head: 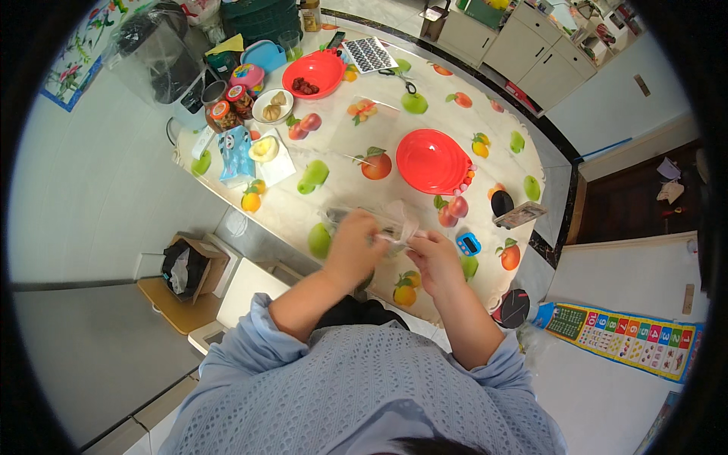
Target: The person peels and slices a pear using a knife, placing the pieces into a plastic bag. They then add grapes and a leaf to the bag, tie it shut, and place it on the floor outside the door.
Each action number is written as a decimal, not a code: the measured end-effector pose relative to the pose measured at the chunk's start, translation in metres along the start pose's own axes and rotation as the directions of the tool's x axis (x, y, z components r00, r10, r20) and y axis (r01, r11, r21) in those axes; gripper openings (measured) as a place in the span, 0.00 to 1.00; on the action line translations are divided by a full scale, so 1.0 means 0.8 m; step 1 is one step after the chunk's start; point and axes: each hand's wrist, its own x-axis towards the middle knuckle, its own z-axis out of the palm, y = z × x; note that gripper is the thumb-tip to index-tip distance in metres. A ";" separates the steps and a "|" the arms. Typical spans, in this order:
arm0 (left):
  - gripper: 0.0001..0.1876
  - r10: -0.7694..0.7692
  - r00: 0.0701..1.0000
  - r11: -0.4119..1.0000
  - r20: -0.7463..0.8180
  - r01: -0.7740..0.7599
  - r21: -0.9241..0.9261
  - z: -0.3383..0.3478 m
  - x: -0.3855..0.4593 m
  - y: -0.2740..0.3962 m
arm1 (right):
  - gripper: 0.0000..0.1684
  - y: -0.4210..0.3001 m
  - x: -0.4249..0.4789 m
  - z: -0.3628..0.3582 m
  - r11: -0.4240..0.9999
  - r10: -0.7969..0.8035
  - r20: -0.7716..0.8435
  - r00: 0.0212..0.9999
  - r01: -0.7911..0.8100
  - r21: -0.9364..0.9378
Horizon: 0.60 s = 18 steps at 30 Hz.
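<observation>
Near the table's front edge, both hands are at a pale ribbon (408,224) on a clear plastic package (375,216). My left hand (355,244), blurred, has its fingers bent at the ribbon's left end; whether it grips is unclear. Between the thumb and fingers of my right hand (433,256) the ribbon's other side is pinched. Something dark lies inside the package, partly hidden by my left hand. Beyond the hands sits a red plastic bowl (429,159) with small balls along its rim. A blue digital timer (468,244) lies right of my right hand.
Farther back stand a red bowl (324,65) of dried dates, a white bowl (288,111), lidded jars (224,115) and scissors (409,85). A tissue pack (236,154) lies at left. At right, a phone (520,215) leans on a black stand (501,203).
</observation>
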 end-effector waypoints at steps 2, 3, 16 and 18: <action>0.05 -0.561 0.812 0.744 0.162 0.580 -0.332 -0.021 0.016 -0.017 | 0.12 0.022 0.021 -0.051 0.994 0.072 -0.149 0.986 -0.083 -0.069; 0.05 -0.555 0.728 0.521 0.402 0.681 -0.514 -0.033 0.016 -0.033 | 0.11 0.031 0.024 -0.056 0.990 0.116 -0.050 0.992 -0.112 0.088; 0.13 -0.494 0.618 -0.035 0.612 0.689 -0.724 -0.058 0.073 -0.063 | 0.10 0.055 0.041 -0.062 0.161 -0.241 0.408 0.880 0.451 -0.878; 0.12 -0.474 0.711 0.339 0.519 0.691 -0.638 -0.050 0.066 -0.009 | 0.10 0.040 0.046 -0.064 0.351 -0.075 0.324 0.943 0.329 -0.877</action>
